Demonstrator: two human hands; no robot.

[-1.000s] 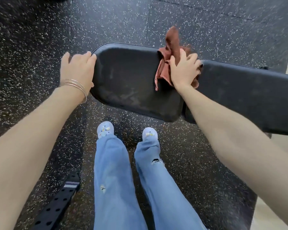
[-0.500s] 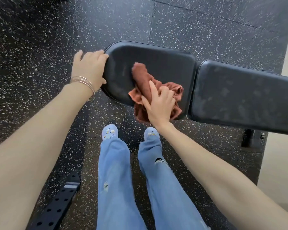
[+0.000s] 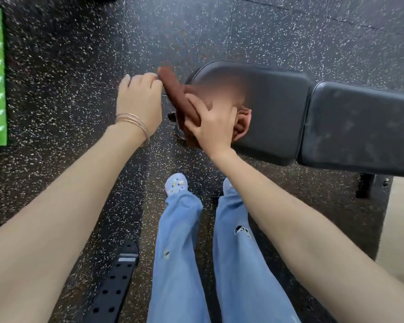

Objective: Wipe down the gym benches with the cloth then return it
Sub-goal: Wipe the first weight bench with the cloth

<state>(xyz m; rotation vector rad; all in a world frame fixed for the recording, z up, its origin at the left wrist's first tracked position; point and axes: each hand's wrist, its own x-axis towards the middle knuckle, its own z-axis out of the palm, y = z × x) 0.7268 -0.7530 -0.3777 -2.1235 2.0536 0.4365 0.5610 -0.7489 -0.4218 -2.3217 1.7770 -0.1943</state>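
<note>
Where the cloth (image 3: 180,99) lay: bunched over the bench (image 3: 278,108) seat's end, for wiping.
Right hand (image 3: 212,127): clutched cloth, pressing down.
Left hand (image 3: 138,99): curled beside cloth's tip; grip unclear.

Both arms reached forward. The left hand (image 3: 139,101), palm down, curled its fingers beside the cloth (image 3: 175,94), any hold unclear. The right hand (image 3: 214,127), blurred, gripped the cloth, thumb spread.

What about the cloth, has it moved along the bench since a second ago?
Yes. The cloth slid left, from the gap between the two pads to the seat pad's outer end.
</note>
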